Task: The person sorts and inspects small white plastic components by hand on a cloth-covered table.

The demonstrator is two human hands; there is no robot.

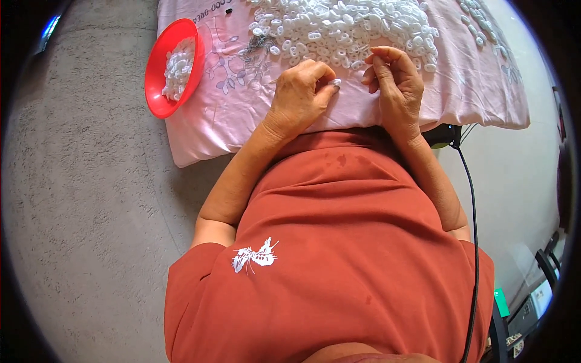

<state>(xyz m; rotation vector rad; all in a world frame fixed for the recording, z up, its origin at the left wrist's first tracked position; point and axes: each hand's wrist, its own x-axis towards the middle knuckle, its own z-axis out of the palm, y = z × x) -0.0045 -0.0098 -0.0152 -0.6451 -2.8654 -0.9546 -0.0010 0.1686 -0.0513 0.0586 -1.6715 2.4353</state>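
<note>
A big heap of small white oval plastic pieces with holes (339, 27) lies on a pink printed cloth (206, 133), just beyond my hands. My left hand (299, 94) is closed, its thumb and fingertips pinched together at the near side of the heap. Whatever lies in that pinch is too small or hidden to name. To its right, my right hand (399, 88) is raised by the heap's near edge with curled fingers, the thumb against the index finger. What it grips, if anything, cannot be made out. The two hands are apart.
On the cloth's left edge a red bowl (158, 100) sits tilted, holding more white pieces. Other pieces lie strung out at the far right (481, 24). A small black object (229, 11) rests near the far left. A black cable (474, 242) hangs down at my right side.
</note>
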